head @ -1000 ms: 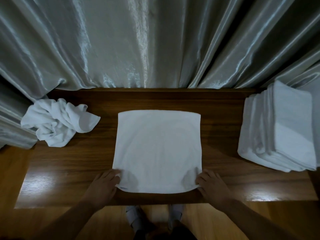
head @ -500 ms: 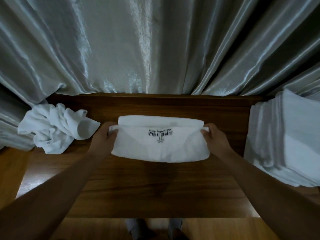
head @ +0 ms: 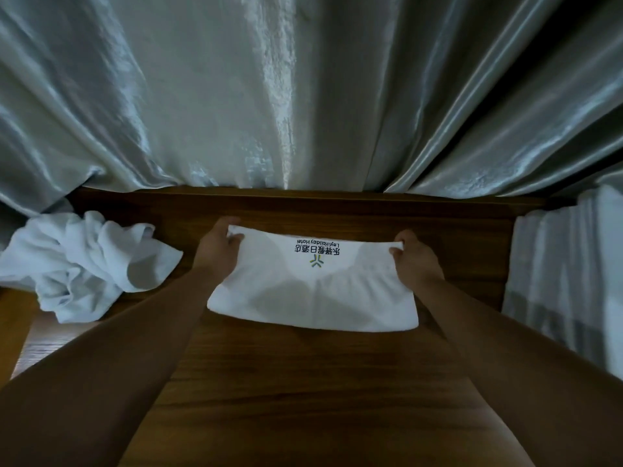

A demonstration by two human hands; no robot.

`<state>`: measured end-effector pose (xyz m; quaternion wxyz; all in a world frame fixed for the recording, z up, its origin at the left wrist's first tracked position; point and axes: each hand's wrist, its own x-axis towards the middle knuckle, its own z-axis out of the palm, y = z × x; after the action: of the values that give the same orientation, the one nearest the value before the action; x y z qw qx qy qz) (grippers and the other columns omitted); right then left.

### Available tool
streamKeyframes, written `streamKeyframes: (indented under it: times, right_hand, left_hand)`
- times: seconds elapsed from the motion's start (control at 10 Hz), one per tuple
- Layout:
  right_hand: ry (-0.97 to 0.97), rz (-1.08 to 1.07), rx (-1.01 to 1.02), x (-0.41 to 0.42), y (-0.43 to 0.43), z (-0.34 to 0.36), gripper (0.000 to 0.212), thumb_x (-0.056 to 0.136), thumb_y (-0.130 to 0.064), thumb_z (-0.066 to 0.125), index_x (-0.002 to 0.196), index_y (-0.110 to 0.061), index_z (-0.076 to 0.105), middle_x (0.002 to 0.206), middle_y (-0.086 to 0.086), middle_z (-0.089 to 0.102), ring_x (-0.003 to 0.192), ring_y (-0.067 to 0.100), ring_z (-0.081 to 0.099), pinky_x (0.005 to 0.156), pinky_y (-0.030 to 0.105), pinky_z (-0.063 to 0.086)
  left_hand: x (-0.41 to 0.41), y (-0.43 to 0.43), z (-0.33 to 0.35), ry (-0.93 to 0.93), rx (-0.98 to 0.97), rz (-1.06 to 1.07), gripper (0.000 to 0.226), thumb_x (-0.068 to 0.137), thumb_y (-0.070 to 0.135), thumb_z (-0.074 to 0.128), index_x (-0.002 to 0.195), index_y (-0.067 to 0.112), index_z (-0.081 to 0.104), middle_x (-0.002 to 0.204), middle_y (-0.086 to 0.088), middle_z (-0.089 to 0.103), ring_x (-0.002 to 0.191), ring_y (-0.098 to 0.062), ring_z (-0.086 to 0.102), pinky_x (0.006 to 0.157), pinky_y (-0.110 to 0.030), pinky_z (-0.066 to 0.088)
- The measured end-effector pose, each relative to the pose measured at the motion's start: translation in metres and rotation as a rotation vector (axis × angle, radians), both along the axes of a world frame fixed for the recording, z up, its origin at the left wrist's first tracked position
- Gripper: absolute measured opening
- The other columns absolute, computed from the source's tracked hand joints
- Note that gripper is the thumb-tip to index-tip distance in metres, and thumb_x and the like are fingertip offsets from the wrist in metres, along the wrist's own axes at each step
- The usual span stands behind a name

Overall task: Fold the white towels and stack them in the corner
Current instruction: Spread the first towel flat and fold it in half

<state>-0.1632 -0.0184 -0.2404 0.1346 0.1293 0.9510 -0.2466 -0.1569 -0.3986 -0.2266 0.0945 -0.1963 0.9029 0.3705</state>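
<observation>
The person is leaning over a wooden table (head: 303, 382), both bare arms stretched forward. The left hand (head: 217, 249) is pinching the far left corner of a white towel (head: 313, 298), fingers curled over the edge, and the right hand (head: 413, 257) is pinching the far right corner in the same way. The towel is lying doubled over between the two hands, its folded edge trailing back toward the person and resting on the wood, while the far edge is stretching taut from one hand to the other. A printed hotel logo (head: 317, 254) is showing upside down midway between the hands, just nearer than the held edge.

Out beyond the left hand, a crumpled white towel (head: 84, 264) is sitting in a heap at the table's left end, apart from the held one. Beyond the right hand, a stack of folded white towels (head: 566, 281) is standing at the right end. Past both hands, a shiny grey curtain (head: 303, 96) is hanging down to the table's far edge.
</observation>
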Motion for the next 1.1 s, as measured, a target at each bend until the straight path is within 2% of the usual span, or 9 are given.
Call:
streamKeyframes:
  times: [0.1, 0.2, 0.3, 0.4, 0.5, 0.6, 0.9, 1.0, 1.1]
  right_hand:
    - [0.031, 0.037, 0.090, 0.001, -0.001, -0.012, 0.029, 0.100, -0.030, 0.051, 0.128, -0.024, 0.045, 0.108, 0.008, 0.065, 0.090, 0.026, 0.063, 0.073, 0.041, 0.057]
    - [0.090, 0.070, 0.170, 0.003, -0.005, -0.021, 0.031, 0.099, -0.030, 0.052, 0.129, -0.024, 0.046, 0.122, 0.012, 0.058, 0.101, 0.030, 0.061, 0.077, 0.043, 0.057]
    - [0.215, 0.129, 0.286, 0.015, -0.010, -0.016, 0.041, 0.096, -0.033, 0.055, 0.135, -0.025, 0.046, 0.136, 0.014, 0.047, 0.120, 0.035, 0.047, 0.092, 0.050, 0.048]
    - [0.293, 0.377, 0.385, 0.050, -0.020, -0.009, 0.054, 0.098, -0.047, 0.046, 0.148, -0.032, 0.035, 0.155, 0.012, 0.028, 0.147, 0.038, 0.018, 0.111, 0.059, 0.029]
    - [0.160, 0.589, 0.378, 0.079, -0.028, -0.017, 0.067, 0.097, -0.066, 0.027, 0.156, -0.039, 0.011, 0.166, 0.010, 0.001, 0.151, 0.037, -0.014, 0.119, 0.062, 0.009]
    - [0.064, 0.579, 0.344, 0.083, -0.026, -0.033, 0.075, 0.092, -0.077, 0.015, 0.155, -0.042, -0.008, 0.164, 0.007, -0.021, 0.147, 0.034, -0.029, 0.119, 0.062, -0.001]
    - [0.020, 0.564, 0.381, 0.082, -0.028, -0.040, 0.077, 0.091, -0.078, 0.011, 0.154, -0.041, -0.013, 0.163, 0.008, -0.025, 0.146, 0.034, -0.030, 0.118, 0.063, -0.003]
    - [0.034, 0.554, 0.378, 0.086, -0.027, -0.035, 0.078, 0.092, -0.077, 0.015, 0.155, -0.039, -0.011, 0.163, 0.010, -0.023, 0.146, 0.036, -0.030, 0.119, 0.063, -0.003]
    - [0.107, 0.597, 0.381, 0.096, -0.030, -0.028, 0.077, 0.094, -0.073, 0.022, 0.157, -0.036, -0.003, 0.165, 0.011, -0.015, 0.149, 0.038, -0.021, 0.119, 0.063, 0.003]
  left_hand:
    - [-0.001, 0.005, -0.010, -0.033, -0.043, 0.002, 0.041, 0.101, 0.023, 0.050, 0.141, 0.023, 0.043, 0.139, -0.015, 0.054, 0.123, -0.035, 0.054, 0.089, -0.036, 0.048]
    - [0.002, 0.010, -0.019, -0.015, -0.164, -0.051, 0.042, 0.101, 0.021, 0.049, 0.142, 0.018, 0.041, 0.141, -0.015, 0.048, 0.123, -0.036, 0.052, 0.094, -0.044, 0.049]
    - [0.019, 0.015, -0.021, 0.147, -0.433, -0.210, 0.041, 0.099, 0.024, 0.049, 0.138, 0.016, 0.042, 0.145, -0.018, 0.039, 0.134, -0.038, 0.038, 0.107, -0.052, 0.038]
    - [0.047, 0.022, -0.022, 0.207, -0.655, -0.581, 0.049, 0.101, 0.041, 0.036, 0.146, 0.023, 0.036, 0.159, -0.015, 0.025, 0.150, -0.035, 0.011, 0.119, -0.056, 0.017]
    - [0.066, 0.024, -0.034, 0.121, -0.740, -0.812, 0.066, 0.097, 0.062, 0.021, 0.155, 0.031, 0.016, 0.165, -0.014, 0.000, 0.151, -0.033, -0.011, 0.120, -0.057, 0.005]
    - [0.068, 0.023, -0.047, 0.049, -0.741, -0.776, 0.075, 0.092, 0.074, 0.013, 0.155, 0.037, -0.002, 0.164, -0.012, -0.015, 0.149, -0.032, -0.020, 0.119, -0.059, 0.002]
    - [0.063, 0.024, -0.051, 0.011, -0.726, -0.782, 0.076, 0.090, 0.077, 0.008, 0.153, 0.040, -0.012, 0.162, -0.011, -0.023, 0.146, -0.030, -0.027, 0.119, -0.059, -0.003]
    - [0.066, 0.019, -0.039, 0.050, -0.712, -0.773, 0.075, 0.091, 0.075, 0.008, 0.155, 0.037, 0.001, 0.164, -0.010, -0.015, 0.148, -0.030, -0.023, 0.119, -0.060, -0.002]
    - [0.069, -0.004, -0.020, 0.119, -0.818, -0.638, 0.069, 0.095, 0.068, 0.014, 0.154, 0.033, 0.023, 0.165, -0.013, 0.003, 0.151, -0.032, -0.011, 0.118, -0.063, 0.000]
